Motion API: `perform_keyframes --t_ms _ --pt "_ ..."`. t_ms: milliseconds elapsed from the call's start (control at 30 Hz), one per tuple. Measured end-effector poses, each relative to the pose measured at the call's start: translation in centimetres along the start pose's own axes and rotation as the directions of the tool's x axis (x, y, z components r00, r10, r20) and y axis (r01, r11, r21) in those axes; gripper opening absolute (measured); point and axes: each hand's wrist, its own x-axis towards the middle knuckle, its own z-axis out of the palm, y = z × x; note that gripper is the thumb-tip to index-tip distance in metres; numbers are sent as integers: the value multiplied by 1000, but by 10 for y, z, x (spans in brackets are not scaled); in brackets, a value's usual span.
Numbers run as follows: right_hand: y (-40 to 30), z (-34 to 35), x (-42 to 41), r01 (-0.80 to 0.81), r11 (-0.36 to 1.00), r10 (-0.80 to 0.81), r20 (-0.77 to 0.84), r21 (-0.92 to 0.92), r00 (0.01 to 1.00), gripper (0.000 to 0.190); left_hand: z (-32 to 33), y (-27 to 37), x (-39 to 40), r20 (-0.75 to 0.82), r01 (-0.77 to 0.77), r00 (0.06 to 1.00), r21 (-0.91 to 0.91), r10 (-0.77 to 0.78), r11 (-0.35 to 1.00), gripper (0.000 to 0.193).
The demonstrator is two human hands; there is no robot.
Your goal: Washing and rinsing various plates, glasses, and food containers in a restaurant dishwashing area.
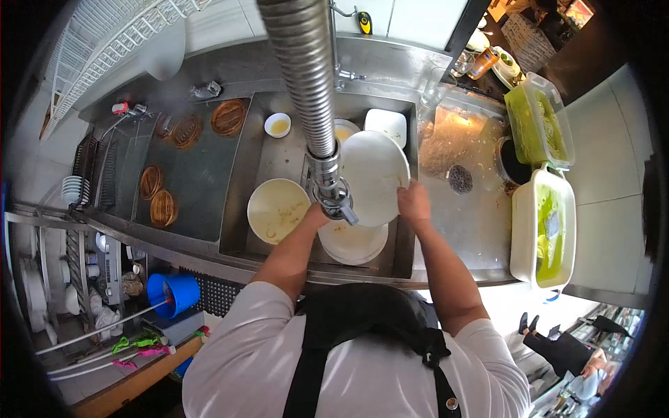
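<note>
My right hand grips the right rim of a large white plate, which is tilted over the middle sink. My left hand is at the plate's lower left, partly behind the spray faucet head; whether its fingers hold the rim is hidden. Below lie stacked white plates with food bits. To the left sits a white bowl with cloudy liquid and scraps. A small bowl with yellowish liquid and a square white dish stand towards the back of the sink.
Woven baskets lie in the water-filled left basin. At right, the steel counter has a drain hole and two tubs of green soapy liquid. A flexible metal hose hangs centrally. Another person is at lower right.
</note>
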Motion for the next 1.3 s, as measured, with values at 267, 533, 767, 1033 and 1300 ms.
perform_keyframes --t_ms 267,533,767,1033,1300 --pt "-6 63 -40 -783 116 243 747 612 619 40 -30 -1 -19 361 -446 883 446 300 776 63" --pt "-56 149 -52 -819 -180 -49 827 544 560 26 -145 -55 -99 -680 621 567 -18 -464 784 49" --pt "-38 116 -38 -711 383 212 693 590 689 30 -146 -116 -103 103 719 543 -570 -833 398 56" --pt "-16 55 0 -193 968 151 245 157 958 25 -142 -165 -79 123 599 663 -679 -739 424 55" --pt "-59 79 28 -91 992 57 321 91 945 19 -201 -121 -81 -68 542 738 -533 -671 650 56"
